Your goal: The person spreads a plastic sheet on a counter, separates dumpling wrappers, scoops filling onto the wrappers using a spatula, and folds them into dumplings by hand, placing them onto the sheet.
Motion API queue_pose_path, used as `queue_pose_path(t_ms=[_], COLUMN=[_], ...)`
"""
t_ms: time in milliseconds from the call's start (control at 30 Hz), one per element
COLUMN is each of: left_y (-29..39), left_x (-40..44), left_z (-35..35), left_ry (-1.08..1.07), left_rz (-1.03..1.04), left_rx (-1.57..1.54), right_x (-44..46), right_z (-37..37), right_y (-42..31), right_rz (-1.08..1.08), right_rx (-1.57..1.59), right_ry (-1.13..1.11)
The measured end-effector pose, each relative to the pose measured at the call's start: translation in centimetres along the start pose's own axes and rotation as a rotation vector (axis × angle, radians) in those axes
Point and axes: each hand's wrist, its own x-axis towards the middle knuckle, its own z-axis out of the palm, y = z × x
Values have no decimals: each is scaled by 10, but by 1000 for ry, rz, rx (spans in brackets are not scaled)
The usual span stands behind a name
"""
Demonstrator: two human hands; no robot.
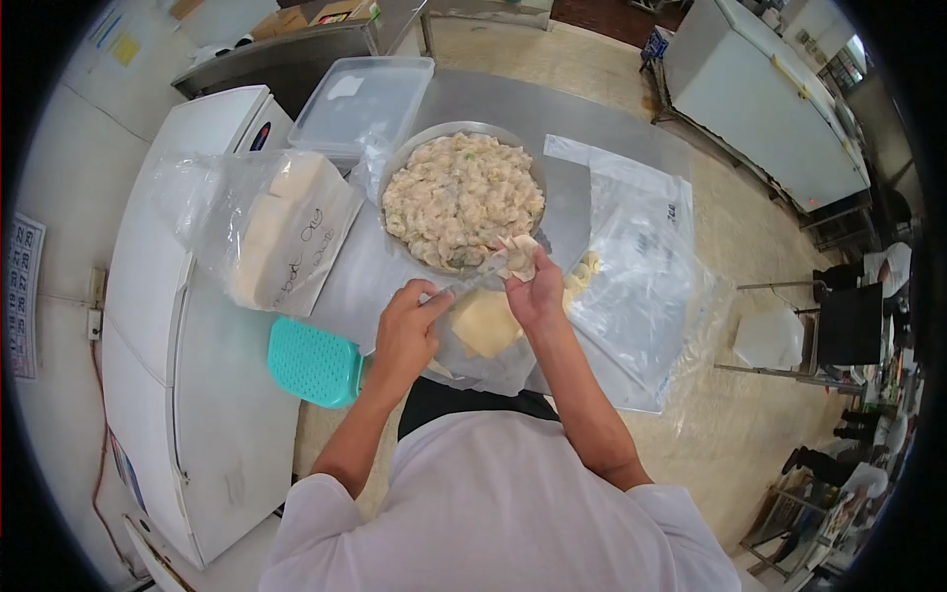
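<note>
A wide round metal bowl (544, 187) full of pale, lumpy filling (464, 197) with green flecks stands on the metal table. Just beyond its near rim, my right hand (539, 293) holds a thin wrapper (516, 259) with some filling on it. Closed around the handle of a thin flat spreader (472, 274), my left hand (406, 333) points the blade toward that wrapper. A stack of yellowish wrappers (483, 326) lies between my wrists. Several folded dumplings (584, 276) sit beside my right hand, partly hidden by it.
Clear plastic sheeting (631, 286) covers the table's right side. To the left are a bagged white block (286, 232) with handwriting, a lidded plastic container (360, 104) and a turquoise basket (314, 363). A white fridge (237, 414) borders the left; other people are far right.
</note>
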Motion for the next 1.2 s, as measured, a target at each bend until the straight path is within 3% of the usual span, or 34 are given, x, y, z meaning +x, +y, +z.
queue_pose_path(t_ms=[167, 267, 367, 500, 567, 600, 667, 700, 767, 800, 867, 900, 967, 1033, 1100, 1200], left_y=[12, 4, 24, 12, 16, 22, 38, 44, 53, 56, 57, 56, 57, 60, 63, 56], left_x=[3, 4, 2, 11, 24, 25, 26, 27, 29, 29, 28, 28, 31, 33, 41, 49], left_z=[9, 14, -1, 21, 11, -5, -29, -37, -46, -49, -54, -55, -63, -77, -82, -51], left_ry=[65, -55, -104, -13, -30, -72, -108, -70, -34, -81, -129, -182, -240, -86, -48, 27], left_rz=[48, 90, -49, 49, 88, 33, -30, -27, -13, -1, 9, 39, 74, 8, -53, -135], left_rx=[-82, -87, -67, -158, -154, -163, -168, -181, -196, -162, -125, -77, -30, -105, -195, -471], right_x=[-7, 1, 0, -17, -25, -31, -47, -44, -36, -33, -33, -27, -17, -16, -31, -31], right_z=[6, 2, -8, 17, 19, 17, 24, 20, 13, 9, 9, 10, -2, -7, 8, 10], right_y=[-1, -1, -5, -11, -19, -25, -32, -27, -19, -19, -16, -8, -11, -22, -37, -39], right_rz=[-14, -38, -72, -73, -33, -32, -18, -14, -304, -309, -521, -729, -643, -553, -85, -26], right_rx=[-57, -2, -22, -126, -153, -154, -175, -174, -741, -740, -1260, -1222, -1257, -1289, -904, -631], right_ry=[-37, 30, -22, -63, -270, -268, -499, -501, -451, -452, -389, -372, -394, -410, -410, -314])
